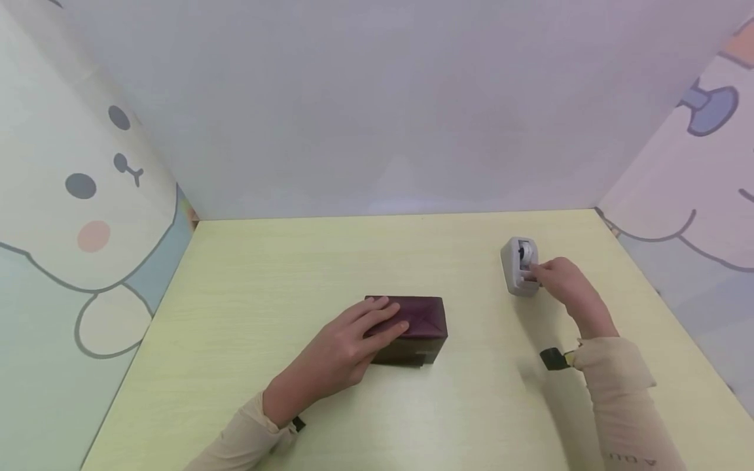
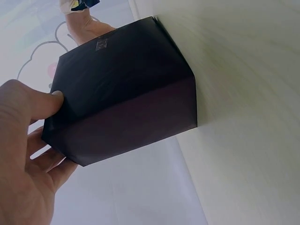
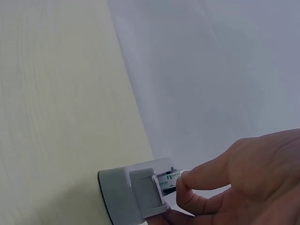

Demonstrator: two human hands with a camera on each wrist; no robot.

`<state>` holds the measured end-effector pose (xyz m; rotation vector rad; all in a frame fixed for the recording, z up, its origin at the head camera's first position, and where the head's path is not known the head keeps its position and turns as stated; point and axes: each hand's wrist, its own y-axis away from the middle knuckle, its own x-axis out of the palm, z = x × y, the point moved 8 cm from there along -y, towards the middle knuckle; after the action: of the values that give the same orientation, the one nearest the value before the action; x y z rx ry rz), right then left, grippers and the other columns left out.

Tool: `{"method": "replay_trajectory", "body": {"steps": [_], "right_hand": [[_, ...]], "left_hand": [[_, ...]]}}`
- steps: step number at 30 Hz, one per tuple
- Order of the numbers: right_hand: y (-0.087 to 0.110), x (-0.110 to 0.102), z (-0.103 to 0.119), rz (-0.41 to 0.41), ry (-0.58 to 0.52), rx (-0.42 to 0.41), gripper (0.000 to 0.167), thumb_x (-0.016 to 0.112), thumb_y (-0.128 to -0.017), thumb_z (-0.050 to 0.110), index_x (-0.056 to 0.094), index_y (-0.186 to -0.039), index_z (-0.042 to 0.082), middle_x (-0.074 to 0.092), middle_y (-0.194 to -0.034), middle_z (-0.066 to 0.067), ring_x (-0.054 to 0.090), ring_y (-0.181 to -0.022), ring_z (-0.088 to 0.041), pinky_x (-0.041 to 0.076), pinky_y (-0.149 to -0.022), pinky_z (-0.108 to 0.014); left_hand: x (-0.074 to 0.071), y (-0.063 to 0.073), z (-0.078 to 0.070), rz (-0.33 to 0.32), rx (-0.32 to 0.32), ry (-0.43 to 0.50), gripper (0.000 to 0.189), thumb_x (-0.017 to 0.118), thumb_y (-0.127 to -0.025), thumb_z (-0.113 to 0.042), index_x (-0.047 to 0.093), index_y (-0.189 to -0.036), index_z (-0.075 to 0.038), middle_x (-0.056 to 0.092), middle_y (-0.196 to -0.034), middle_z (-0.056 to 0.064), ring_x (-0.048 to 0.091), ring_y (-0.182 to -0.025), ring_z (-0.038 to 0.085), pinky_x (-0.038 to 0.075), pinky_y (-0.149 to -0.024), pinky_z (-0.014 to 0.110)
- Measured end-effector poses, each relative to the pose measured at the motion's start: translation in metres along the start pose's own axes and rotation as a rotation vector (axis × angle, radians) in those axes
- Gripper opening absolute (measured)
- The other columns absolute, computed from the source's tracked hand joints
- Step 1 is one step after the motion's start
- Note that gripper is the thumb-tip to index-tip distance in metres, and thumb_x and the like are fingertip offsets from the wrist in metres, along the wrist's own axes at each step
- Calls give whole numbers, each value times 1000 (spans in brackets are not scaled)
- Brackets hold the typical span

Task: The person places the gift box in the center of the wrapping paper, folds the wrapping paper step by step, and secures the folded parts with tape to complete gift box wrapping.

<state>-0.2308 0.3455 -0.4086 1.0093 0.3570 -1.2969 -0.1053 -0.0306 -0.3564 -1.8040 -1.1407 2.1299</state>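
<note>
A dark purple wrapped box [image 1: 421, 317] sits on the table in the head view. My left hand [image 1: 347, 343] holds it, fingers spread over the top and the thumb on the near side. In the left wrist view the thumb [image 2: 47, 103] presses one dark face of the box [image 2: 126, 70], and the other fingers bend behind its edge. Farther right stands a grey tape dispenser [image 1: 512, 271] with a roll of tape [image 1: 527, 252] in it. At its cutter end, my right hand [image 1: 568, 284] pinches the tape [image 3: 169, 178] between thumb and forefinger, close over the dispenser [image 3: 122, 192].
The pale yellow table [image 1: 283, 261] meets a plain light wall [image 1: 377, 118] at the back. Side panels [image 1: 118, 216] with cartoon animals rise at left and right. A dark wrist strap piece [image 1: 554, 358] hangs by the right sleeve.
</note>
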Motion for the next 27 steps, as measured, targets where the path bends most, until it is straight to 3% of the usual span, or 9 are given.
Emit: {"method": "replay_trajectory", "body": {"steps": [4,10,14,20,24,27], "right_hand": [[4,5,-5,20,-65,4,62,36,-110,32,46,-143,-20,40,-150,-40,40,-133,-51,34,-111,-75],[14,15,-14,42,-142,28,71,30,-113,39,28,-153,-20,25,-161,-42,24,-149,-60,27,-114,-78],[20,20,-14,2,-154,-38,67,31,-113,38,34,-153,-16,29,-160,-40,32,-145,-55,30,-115,-75],[18,26,-16,-117,-171,-120,50,40,-111,23,54,-124,-23,30,-159,-41,31,-146,-58,34,-114,-72],[10,32,-23,-157,-185,-98,46,45,-107,16,62,-106,-26,35,-154,-43,38,-138,-54,46,-103,-54],[5,35,-29,-172,-187,-55,47,46,-107,19,64,-106,-24,38,-153,-42,41,-130,-47,42,-90,-36]], "left_hand": [[1,0,0,-6,0,10,47,77,-89,-6,71,-135,-12,68,-139,14,63,-132,33,52,-111,42],[-1,-1,1,-22,-3,23,38,71,-96,-9,71,-134,-13,68,-138,14,64,-132,32,52,-111,41],[-2,-1,2,-27,-4,20,35,69,-99,-11,72,-134,-13,69,-138,14,65,-131,32,52,-111,41],[-2,-1,4,-26,-5,27,35,70,-99,-12,72,-133,-14,69,-137,13,65,-131,31,52,-111,41],[-1,-1,8,-25,-26,72,41,76,-94,-15,72,-134,-14,70,-138,10,66,-130,28,52,-111,41],[-1,-1,12,-23,-56,111,52,80,-91,-17,66,-140,-9,69,-139,10,66,-131,26,52,-111,39]]}}
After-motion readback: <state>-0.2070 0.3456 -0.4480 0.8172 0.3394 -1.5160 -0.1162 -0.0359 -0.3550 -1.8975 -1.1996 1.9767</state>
